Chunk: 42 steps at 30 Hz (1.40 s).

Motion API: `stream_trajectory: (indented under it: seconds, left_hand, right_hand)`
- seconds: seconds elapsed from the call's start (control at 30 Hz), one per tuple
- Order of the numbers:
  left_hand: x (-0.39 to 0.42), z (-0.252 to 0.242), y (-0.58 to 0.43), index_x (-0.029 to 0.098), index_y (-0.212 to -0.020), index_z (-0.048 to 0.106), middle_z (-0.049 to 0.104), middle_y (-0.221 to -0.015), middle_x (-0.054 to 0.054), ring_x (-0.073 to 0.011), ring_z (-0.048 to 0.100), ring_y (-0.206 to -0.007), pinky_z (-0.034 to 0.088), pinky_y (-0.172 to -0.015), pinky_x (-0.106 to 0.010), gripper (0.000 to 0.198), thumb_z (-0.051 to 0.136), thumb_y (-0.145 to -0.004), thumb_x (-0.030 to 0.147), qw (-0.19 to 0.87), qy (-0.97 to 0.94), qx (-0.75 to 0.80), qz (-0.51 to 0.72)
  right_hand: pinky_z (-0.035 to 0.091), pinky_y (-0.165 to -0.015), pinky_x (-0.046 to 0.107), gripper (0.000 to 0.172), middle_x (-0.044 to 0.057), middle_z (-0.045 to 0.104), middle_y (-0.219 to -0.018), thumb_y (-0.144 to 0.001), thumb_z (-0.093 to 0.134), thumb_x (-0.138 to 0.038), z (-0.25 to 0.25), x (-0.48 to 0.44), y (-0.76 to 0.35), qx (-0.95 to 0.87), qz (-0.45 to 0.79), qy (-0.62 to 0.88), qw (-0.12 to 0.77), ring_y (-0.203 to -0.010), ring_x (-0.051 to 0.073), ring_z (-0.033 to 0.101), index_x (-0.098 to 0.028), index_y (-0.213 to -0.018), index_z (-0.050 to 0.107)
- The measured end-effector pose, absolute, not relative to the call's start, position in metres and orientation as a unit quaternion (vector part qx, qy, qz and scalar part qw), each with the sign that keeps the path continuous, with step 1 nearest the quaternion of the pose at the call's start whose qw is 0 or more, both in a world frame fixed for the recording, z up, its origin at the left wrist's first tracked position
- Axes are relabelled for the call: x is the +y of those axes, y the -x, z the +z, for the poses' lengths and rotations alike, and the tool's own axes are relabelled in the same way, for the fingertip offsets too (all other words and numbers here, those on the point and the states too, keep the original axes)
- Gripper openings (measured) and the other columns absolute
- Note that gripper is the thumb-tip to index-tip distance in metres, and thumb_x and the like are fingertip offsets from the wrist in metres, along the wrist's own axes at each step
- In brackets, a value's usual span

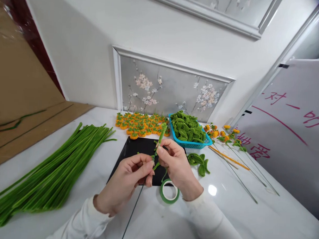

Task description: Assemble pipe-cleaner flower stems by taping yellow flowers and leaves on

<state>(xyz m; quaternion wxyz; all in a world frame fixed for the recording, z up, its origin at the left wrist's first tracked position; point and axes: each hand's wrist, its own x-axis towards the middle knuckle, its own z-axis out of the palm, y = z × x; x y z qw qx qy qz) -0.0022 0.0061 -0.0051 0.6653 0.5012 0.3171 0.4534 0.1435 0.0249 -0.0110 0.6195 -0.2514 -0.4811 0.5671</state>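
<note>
My left hand (127, 181) is closed in a pinch on a thin dark wire stem (134, 210) that runs down toward the table's near edge. My right hand (177, 166) is closed on a green fuzzy pipe cleaner (162, 133) that sticks up from my fingers and meets the stem's top. Both hands hover over a black mat (137, 148). A roll of green tape (169, 191) lies on the white table (223, 221) just below my right wrist.
A big bundle of long green pipe cleaners (54, 167) lies at the left. Several orange-and-green pieces (138, 125) sit by the wall, next to a blue basket (192, 144) of green leaves. Loose leaves (199, 161) and finished stems (232, 151) lie at the right.
</note>
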Motion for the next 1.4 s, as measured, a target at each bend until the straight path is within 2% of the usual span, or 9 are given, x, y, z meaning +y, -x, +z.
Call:
stream_trajectory:
  seconds: [0.1,0.23,0.43,0.73,0.9,1.07,1.17,1.4]
  left_hand:
    - [0.007,-0.0059,0.0027,0.016,-0.073,0.062,0.058,-0.058,0.004,-0.0065,0.051,-0.047,0.038,-0.049,-0.018,0.017,0.069,-0.078,0.031,0.67,-0.502,0.312,0.45]
    - [0.0063,-0.0062,0.0023,0.016,-0.072,0.062,0.058,-0.058,0.003,-0.0065,0.049,-0.046,0.037,-0.048,-0.019,0.018,0.068,-0.078,0.031,0.677,-0.5,0.308,0.443]
    - [0.0038,-0.0074,0.0007,0.016,-0.07,0.06,0.057,-0.058,0.003,-0.0067,0.048,-0.047,0.037,-0.049,-0.019,0.018,0.068,-0.079,0.03,0.689,-0.493,0.297,0.44]
    - [0.0032,-0.0088,-0.0007,0.015,-0.07,0.061,0.055,-0.06,0.002,-0.0067,0.046,-0.048,0.035,-0.049,-0.019,0.019,0.061,-0.084,0.029,0.71,-0.493,0.264,0.428]
    - [0.0022,-0.0063,-0.0019,0.015,-0.068,0.059,0.052,-0.06,0.002,-0.0068,0.044,-0.049,0.035,-0.05,-0.02,0.023,0.056,-0.088,0.027,0.707,-0.502,0.25,0.431]
    - [0.0018,-0.0061,-0.0028,0.015,-0.068,0.058,0.05,-0.059,0.002,-0.0077,0.041,-0.049,0.034,-0.049,-0.02,0.025,0.054,-0.088,0.029,0.708,-0.498,0.25,0.433]
    - [0.0019,-0.008,-0.0032,0.015,-0.069,0.058,0.05,-0.058,0.002,-0.0076,0.041,-0.049,0.034,-0.049,-0.02,0.024,0.054,-0.088,0.03,0.709,-0.497,0.254,0.431]
    - [0.0041,-0.0103,-0.0037,0.015,-0.071,0.06,0.055,-0.069,0.0,-0.0093,0.049,-0.055,0.043,-0.05,-0.021,0.022,0.06,-0.084,0.033,0.692,-0.492,0.264,0.458]
  right_hand:
    - [0.019,-0.042,0.021,0.019,-0.004,0.052,-0.07,-0.072,0.073,-0.032,-0.0105,0.0255,-0.145,-0.484,0.574,0.253,0.611,-0.047,0.005,0.028,-0.02,-0.081,0.061]
    - [0.022,-0.044,0.021,0.02,-0.005,0.051,-0.063,-0.07,0.074,-0.033,-0.0093,0.0255,-0.1472,-0.491,0.573,0.258,0.603,-0.048,0.006,0.029,-0.019,-0.08,0.065]
    - [0.021,-0.044,0.021,0.02,-0.003,0.055,-0.064,-0.07,0.075,-0.031,-0.0092,0.0252,-0.1487,-0.486,0.606,0.237,0.583,-0.048,0.005,0.032,-0.018,-0.084,0.07]
    - [0.028,-0.044,0.019,0.019,-0.003,0.058,-0.064,-0.067,0.078,-0.029,-0.0128,0.0282,-0.1459,-0.458,0.652,0.214,0.565,-0.048,0.005,0.043,-0.018,-0.079,0.07]
    - [0.027,-0.044,0.018,0.019,-0.005,0.056,-0.06,-0.066,0.079,-0.026,-0.014,0.029,-0.1458,-0.443,0.667,0.21,0.562,-0.045,0.004,0.041,-0.018,-0.081,0.07]
    - [0.032,-0.046,0.02,0.021,-0.004,0.058,-0.058,-0.067,0.078,-0.031,-0.0131,0.0281,-0.1452,-0.448,0.674,0.22,0.544,-0.046,0.006,0.046,-0.018,-0.08,0.068]
    - [0.029,-0.045,0.019,0.02,-0.005,0.057,-0.057,-0.066,0.078,-0.03,-0.0111,0.0272,-0.1453,-0.452,0.664,0.231,0.549,-0.044,0.005,0.043,-0.017,-0.076,0.067]
    - [0.026,-0.045,0.02,0.018,-0.004,0.055,-0.052,-0.067,0.077,-0.029,-0.0079,0.0267,-0.1468,-0.475,0.62,0.251,0.572,-0.045,0.006,0.04,-0.015,-0.07,0.066]
